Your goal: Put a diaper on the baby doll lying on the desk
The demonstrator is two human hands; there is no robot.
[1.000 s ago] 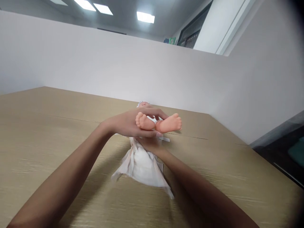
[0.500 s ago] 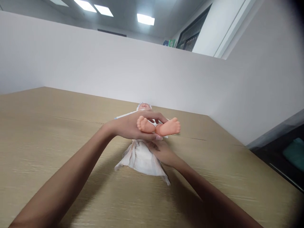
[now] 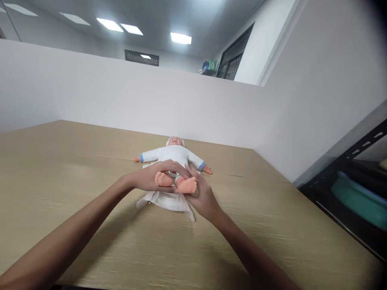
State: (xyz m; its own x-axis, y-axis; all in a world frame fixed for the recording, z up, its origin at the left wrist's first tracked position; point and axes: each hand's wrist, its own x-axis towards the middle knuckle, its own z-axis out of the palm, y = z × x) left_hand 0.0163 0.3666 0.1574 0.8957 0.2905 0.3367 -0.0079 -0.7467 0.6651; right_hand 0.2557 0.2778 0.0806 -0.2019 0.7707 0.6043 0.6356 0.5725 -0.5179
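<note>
A baby doll point(image 3: 174, 154) in a white suit with blue cuffs lies on its back on the wooden table point(image 3: 90, 193), head toward the far wall. A white diaper point(image 3: 163, 200) is spread under its bottom. My left hand point(image 3: 151, 179) is wrapped round the doll's ankles, with its bare feet point(image 3: 177, 182) held low over the diaper. My right hand point(image 3: 203, 196) rests at the doll's right foot and the diaper's edge, its fingers curled and partly hidden behind the foot.
A white partition wall point(image 3: 121, 96) runs behind the table and turns along its right side. At the right edge stands a dark metal shelf point(image 3: 347, 169) with a teal tub point(image 3: 359, 199) in it. Ceiling lights show above.
The doll's legs have come down from raised to low over the diaper. My right hand has slid out from beneath the doll to beside its foot. The view has pulled back, showing the whole doll.
</note>
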